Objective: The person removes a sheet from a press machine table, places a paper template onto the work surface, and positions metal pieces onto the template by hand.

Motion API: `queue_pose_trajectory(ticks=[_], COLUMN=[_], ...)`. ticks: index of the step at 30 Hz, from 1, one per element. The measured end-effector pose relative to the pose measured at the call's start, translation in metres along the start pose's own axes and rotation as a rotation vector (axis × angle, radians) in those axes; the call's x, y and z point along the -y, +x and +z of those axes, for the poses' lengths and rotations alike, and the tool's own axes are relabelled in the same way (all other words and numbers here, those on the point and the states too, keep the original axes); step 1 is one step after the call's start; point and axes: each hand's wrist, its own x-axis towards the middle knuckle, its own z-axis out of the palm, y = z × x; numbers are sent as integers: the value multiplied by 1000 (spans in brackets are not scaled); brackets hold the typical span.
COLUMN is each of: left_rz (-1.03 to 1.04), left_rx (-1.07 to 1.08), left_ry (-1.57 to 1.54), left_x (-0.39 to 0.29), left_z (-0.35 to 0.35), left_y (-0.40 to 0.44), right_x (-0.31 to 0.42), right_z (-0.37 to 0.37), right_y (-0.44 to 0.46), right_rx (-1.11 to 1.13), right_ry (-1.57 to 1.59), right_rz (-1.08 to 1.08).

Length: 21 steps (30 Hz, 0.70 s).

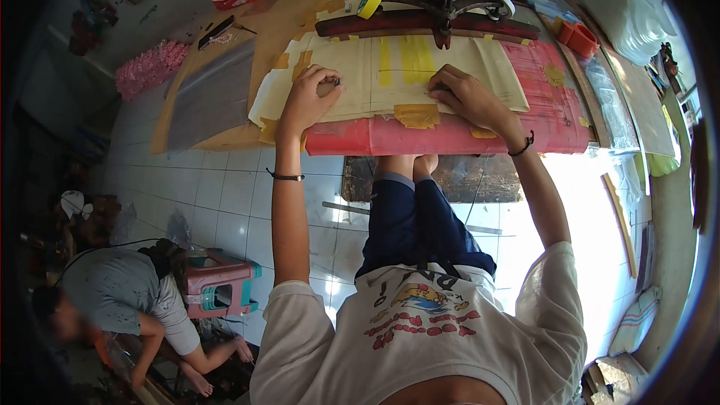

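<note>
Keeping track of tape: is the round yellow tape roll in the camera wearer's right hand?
No, the yellow tape roll is near the long dark-red bar, well apart from the right hand.

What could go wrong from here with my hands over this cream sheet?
Pinching: the left hand and right hand are on the near side of the long dark red bar; if it moves toward them, one might get caught.
Slipping: the cream sheet could wrinkle if either hand drags it, though a brown tape patch sits at its near edge.
Rolling: the yellow tape roll sits tilted by the bar, so a bump might send it off.
</note>
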Motion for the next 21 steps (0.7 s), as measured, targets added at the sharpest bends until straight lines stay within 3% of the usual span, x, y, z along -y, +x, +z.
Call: queue_pose_trajectory(ticks=[8,11,21], left_rz=[-4,-15,-9], left_rx=[0,-11,-24], left_ry=[-3,-9,25], left_x=[2,1,4], left_z=[1,0,1], left_y=[0,1,1], right_x=[-3,-8,-10], right_z=[2,-8,-10], right_y=[-3,-12,-10], right_rx=[-140,-232,-399], right_ry=[72,294,665], right_rz=[-28,205,354])
